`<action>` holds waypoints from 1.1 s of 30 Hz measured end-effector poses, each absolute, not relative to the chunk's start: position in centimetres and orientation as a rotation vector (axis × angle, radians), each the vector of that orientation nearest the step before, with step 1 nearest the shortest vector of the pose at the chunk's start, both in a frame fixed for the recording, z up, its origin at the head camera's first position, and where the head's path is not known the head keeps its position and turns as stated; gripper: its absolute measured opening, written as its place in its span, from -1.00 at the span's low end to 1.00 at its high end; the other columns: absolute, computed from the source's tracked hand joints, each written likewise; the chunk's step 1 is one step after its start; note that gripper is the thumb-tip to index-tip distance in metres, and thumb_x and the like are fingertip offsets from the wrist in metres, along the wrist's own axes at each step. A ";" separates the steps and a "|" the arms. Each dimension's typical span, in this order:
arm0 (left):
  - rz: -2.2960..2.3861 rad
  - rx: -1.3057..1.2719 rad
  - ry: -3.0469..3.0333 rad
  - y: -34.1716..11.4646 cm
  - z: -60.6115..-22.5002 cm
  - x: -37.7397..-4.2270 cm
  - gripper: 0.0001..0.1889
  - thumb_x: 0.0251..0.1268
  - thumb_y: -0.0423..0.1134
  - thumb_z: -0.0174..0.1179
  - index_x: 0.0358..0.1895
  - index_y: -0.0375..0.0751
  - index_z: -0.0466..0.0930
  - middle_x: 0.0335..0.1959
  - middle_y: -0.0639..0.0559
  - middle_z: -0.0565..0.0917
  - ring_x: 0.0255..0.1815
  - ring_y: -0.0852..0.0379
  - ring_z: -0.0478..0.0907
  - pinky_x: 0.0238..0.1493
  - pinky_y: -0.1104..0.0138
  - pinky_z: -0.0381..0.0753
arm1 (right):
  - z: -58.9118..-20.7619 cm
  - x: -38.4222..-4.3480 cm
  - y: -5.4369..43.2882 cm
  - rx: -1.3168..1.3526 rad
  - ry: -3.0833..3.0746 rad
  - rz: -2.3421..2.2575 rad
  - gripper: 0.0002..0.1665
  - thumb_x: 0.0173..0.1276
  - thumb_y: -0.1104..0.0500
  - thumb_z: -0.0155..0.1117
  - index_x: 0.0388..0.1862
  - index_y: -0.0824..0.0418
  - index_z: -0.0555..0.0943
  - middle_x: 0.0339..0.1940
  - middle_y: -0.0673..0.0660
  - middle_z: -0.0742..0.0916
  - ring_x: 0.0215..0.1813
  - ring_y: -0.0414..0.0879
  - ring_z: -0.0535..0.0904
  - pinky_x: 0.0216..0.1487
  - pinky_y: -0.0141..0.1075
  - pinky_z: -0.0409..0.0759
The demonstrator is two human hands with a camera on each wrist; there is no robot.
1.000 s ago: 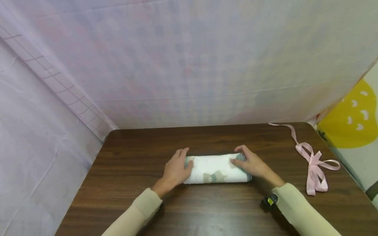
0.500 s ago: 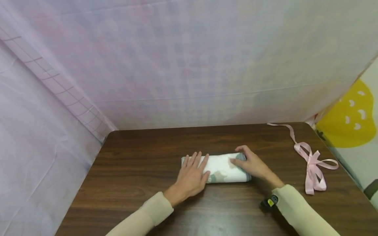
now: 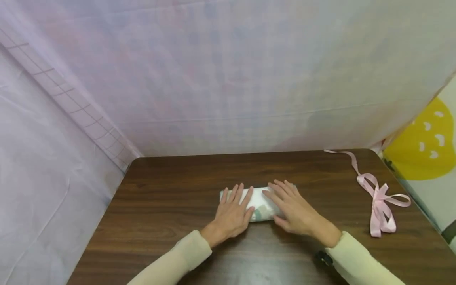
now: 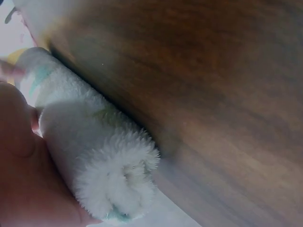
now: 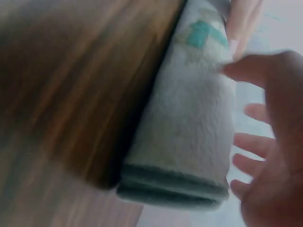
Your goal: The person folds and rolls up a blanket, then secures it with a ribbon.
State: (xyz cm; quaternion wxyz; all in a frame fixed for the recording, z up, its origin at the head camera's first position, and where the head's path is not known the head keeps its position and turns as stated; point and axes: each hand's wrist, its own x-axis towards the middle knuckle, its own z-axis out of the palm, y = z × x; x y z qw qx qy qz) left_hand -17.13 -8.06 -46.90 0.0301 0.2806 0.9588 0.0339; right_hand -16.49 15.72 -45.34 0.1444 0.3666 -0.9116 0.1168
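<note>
A rolled-up white towel (image 3: pixel 259 204) with a beige and green print lies crosswise on the brown table. Its fluffy coiled end shows in the left wrist view, where the roll (image 4: pixel 90 123) runs away to the upper left. The left hand (image 3: pixel 232 215) rests on the roll's left part, fingers straight and spread. Over the right part is the right hand (image 3: pixel 297 211), its fingers extended. In the right wrist view, grey-green edging finishes the near end of the towel (image 5: pixel 189 113), with the right thumb close to its surface; whether every fingertip touches is unclear.
A pink ribbon (image 3: pixel 380 198) tied in a bow lies on the table's right side, its tail reaching the back edge. The wooden tabletop (image 3: pixel 160 198) ends at a pale curtain (image 3: pixel 228 79) behind. Another white cloth (image 3: pixel 46 190) hangs at left.
The left hand has slid right from the towel's left end and flattened onto it. The right hand has let go of the right end and moved left over the roll, fingers straightened.
</note>
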 end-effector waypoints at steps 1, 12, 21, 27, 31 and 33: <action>0.097 0.870 2.954 -8.0 -46.9 -17.1 -0.37 0.62 0.13 -0.51 0.63 0.00 -0.22 0.61 -0.22 -0.03 0.61 -0.12 -0.07 0.56 -0.07 -0.15 | -45.4 -16.2 15.7 1.063 -2.690 0.282 -0.02 0.03 0.06 0.54 0.42 0.29 0.35 0.42 0.38 0.43 0.44 0.35 0.28 0.40 0.27 0.18; 0.000 0.950 2.900 -8.3 -47.2 -17.8 0.06 0.28 0.42 0.03 0.63 0.04 -0.35 0.61 -0.23 -0.06 0.61 -0.11 -0.07 0.56 -0.07 -0.16 | -46.5 -16.2 15.8 1.019 -2.931 0.167 0.29 -0.14 0.27 0.53 0.58 0.24 0.07 0.54 0.40 0.23 0.48 0.39 0.20 0.48 0.26 0.02; -0.026 0.936 2.868 -8.0 -46.6 -18.6 0.20 0.10 0.05 0.41 0.63 0.06 -0.33 0.61 -0.19 -0.02 0.60 -0.10 -0.03 0.55 -0.08 -0.13 | -46.7 -17.2 15.8 0.983 -2.936 0.084 0.27 -0.19 0.40 0.49 0.57 0.23 0.13 0.48 0.41 0.35 0.40 0.36 0.36 0.46 0.21 0.16; -0.137 0.972 2.945 -7.8 -46.9 -18.8 0.31 -0.12 -0.03 0.58 0.63 0.02 -0.23 0.58 -0.20 0.10 0.55 -0.11 0.12 0.53 -0.08 0.01 | -46.9 -17.6 15.8 0.985 -2.885 0.088 0.24 -0.15 0.44 0.50 0.56 0.24 0.15 0.43 0.38 0.43 0.29 0.34 0.49 0.39 0.19 0.29; -0.218 0.985 2.972 -7.8 -46.9 -19.2 0.27 -0.08 -0.01 0.55 0.62 0.01 -0.22 0.56 -0.19 0.14 0.54 -0.10 0.17 0.51 -0.08 0.07 | -46.9 -17.9 15.9 0.997 -2.830 0.009 0.19 -0.10 0.39 0.50 0.55 0.25 0.16 0.40 0.34 0.48 0.25 0.29 0.54 0.35 0.18 0.35; -0.253 0.988 2.984 -7.8 -46.9 -19.5 0.24 -0.04 -0.01 0.52 0.62 0.01 -0.22 0.56 -0.18 0.15 0.53 -0.09 0.18 0.51 -0.07 0.09 | -46.9 -18.1 15.9 1.001 -2.785 -0.044 0.14 -0.05 0.37 0.50 0.54 0.25 0.18 0.37 0.32 0.52 0.23 0.25 0.57 0.33 0.17 0.39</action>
